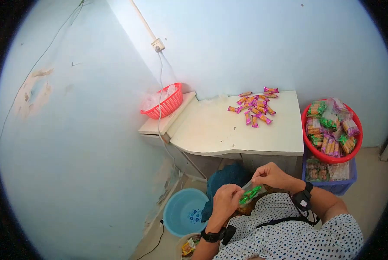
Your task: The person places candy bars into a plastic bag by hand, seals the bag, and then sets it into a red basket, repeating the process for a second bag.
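Close to my body, below the desk's front edge, a clear plastic bag point(258, 191) with green packets point(249, 196) inside hangs between my hands. My left hand point(227, 198) is closed on the bag's left side. My right hand point(272, 177) pinches its upper right edge. On the white desk point(202, 134), toward the back, lies a loose heap of small purple-and-orange packets point(257, 105).
A red basket point(169, 103) of clear bags sits at the desk's left end. To the right, a red basin point(359, 130) of bagged packets rests on a purple crate point(343, 186). A blue basin point(172, 216) and a bin point(186, 248) stand lower left.
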`<move>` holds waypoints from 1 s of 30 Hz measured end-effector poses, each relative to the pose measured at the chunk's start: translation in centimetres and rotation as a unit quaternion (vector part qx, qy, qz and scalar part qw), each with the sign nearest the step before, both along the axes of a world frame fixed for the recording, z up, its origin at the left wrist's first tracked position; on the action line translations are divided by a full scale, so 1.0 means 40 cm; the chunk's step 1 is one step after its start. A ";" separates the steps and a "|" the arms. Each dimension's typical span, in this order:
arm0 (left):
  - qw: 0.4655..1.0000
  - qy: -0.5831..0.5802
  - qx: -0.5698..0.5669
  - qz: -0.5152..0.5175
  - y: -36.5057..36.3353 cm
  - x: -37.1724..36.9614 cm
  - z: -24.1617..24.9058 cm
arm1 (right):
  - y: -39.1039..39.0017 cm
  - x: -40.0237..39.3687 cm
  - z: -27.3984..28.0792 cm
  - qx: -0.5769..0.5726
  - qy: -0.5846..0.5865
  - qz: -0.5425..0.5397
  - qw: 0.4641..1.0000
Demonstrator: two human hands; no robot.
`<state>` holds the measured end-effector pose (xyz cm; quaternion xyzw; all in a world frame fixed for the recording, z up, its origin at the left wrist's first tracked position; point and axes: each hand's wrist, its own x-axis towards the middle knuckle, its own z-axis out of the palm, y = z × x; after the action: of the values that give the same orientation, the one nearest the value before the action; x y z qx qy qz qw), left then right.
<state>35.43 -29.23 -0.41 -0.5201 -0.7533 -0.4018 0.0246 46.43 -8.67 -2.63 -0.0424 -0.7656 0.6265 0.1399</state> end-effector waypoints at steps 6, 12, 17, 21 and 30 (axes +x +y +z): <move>0.999 -0.009 0.003 -0.030 -0.002 -0.014 -0.007 | 0.015 0.012 0.019 -0.044 0.008 0.006 0.999; 0.999 -0.012 0.015 -0.046 0.002 -0.006 -0.001 | 0.025 0.013 0.010 -0.018 0.019 0.003 1.000; 0.999 0.004 0.004 -0.032 0.003 -0.004 -0.001 | 0.025 0.017 0.009 -0.064 0.038 0.053 0.996; 0.999 -0.017 0.008 -0.031 0.010 0.007 0.012 | 0.031 0.015 -0.019 0.012 0.033 0.110 0.993; 0.997 -0.070 -0.015 -0.016 0.018 -0.011 0.004 | 0.043 0.020 -0.073 0.066 -0.013 0.104 0.992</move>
<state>35.00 -28.52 -0.24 -0.5029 -0.7508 -0.4261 -0.0431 47.24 -6.95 -5.56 0.0383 -0.8071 0.5854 0.0665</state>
